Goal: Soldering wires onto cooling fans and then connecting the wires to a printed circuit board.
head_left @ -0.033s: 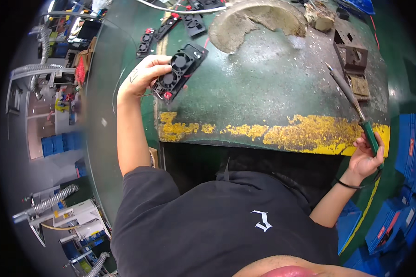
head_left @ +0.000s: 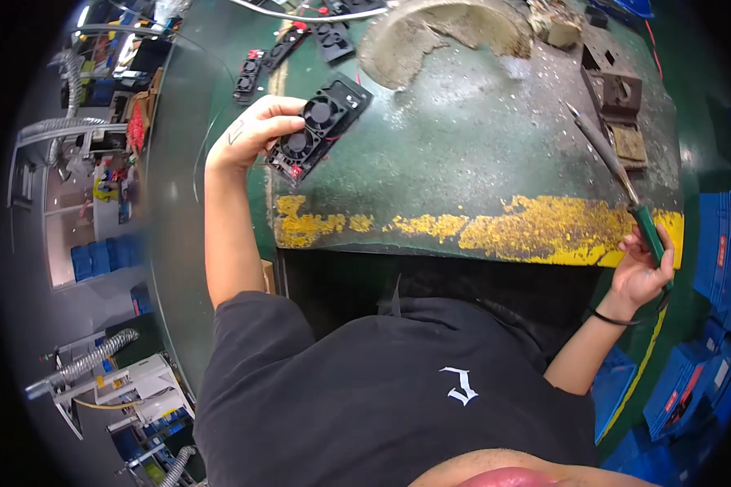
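Observation:
My left hand [head_left: 260, 134] is closed on a black twin-fan unit [head_left: 323, 120], pinching it at its left edge above the bench's left side. Two small round fans sit side by side in its frame, with a red piece at the lower end and a thin red wire along one side. In my right hand [head_left: 643, 272] is a soldering iron [head_left: 613, 162], gripped by its green handle. Its metal tip points up and to the left over the bench, apart from the fan unit. The fingers under the fan unit are partly hidden.
More black fan units [head_left: 333, 40] lie at the bench's far left. A broken, crusted grey slab [head_left: 390, 53] rests at the back. A brown metal holder [head_left: 609, 85] with a tan sponge [head_left: 628, 148] stands at the right. Blue bins [head_left: 719, 252] are beyond the right edge.
The fan unit in my left hand has shifted slightly to the right over the bench and turned a little. My right hand keeps the soldering iron in much the same place.

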Motion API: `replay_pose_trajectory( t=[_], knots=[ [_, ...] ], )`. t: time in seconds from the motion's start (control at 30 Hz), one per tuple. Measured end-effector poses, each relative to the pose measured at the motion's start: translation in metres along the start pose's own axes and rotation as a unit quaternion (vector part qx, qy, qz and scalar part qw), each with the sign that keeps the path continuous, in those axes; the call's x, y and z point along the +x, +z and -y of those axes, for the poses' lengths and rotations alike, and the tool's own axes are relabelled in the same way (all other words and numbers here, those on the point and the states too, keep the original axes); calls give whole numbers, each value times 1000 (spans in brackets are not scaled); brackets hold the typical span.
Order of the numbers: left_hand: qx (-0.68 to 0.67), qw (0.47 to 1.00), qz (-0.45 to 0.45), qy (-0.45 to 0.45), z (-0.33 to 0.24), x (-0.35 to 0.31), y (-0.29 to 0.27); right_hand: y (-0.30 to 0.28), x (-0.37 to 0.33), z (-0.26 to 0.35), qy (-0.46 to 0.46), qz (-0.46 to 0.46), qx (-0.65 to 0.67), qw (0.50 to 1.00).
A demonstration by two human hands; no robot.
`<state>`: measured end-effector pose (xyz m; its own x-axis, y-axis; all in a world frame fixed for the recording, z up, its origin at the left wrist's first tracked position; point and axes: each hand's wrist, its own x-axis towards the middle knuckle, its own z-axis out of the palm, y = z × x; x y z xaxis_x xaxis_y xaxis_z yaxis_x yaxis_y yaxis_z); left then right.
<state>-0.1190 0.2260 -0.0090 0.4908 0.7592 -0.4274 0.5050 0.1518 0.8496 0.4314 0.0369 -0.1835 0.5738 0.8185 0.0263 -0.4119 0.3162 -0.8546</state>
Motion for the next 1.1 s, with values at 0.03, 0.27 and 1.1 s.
replay_pose_trajectory(
  t=[0.03,0.27,1.1],
  knots=[
    [-16,999,34,14,-2,11,12,1,1,0,8,18,17,1000],
    [3,986,165,-28,-19,72,90,8,3,0,-6,45,29,999],
    [51,980,-154,111,-8,60,142,16,9,2,-29,4,-50,998]
  ],
)
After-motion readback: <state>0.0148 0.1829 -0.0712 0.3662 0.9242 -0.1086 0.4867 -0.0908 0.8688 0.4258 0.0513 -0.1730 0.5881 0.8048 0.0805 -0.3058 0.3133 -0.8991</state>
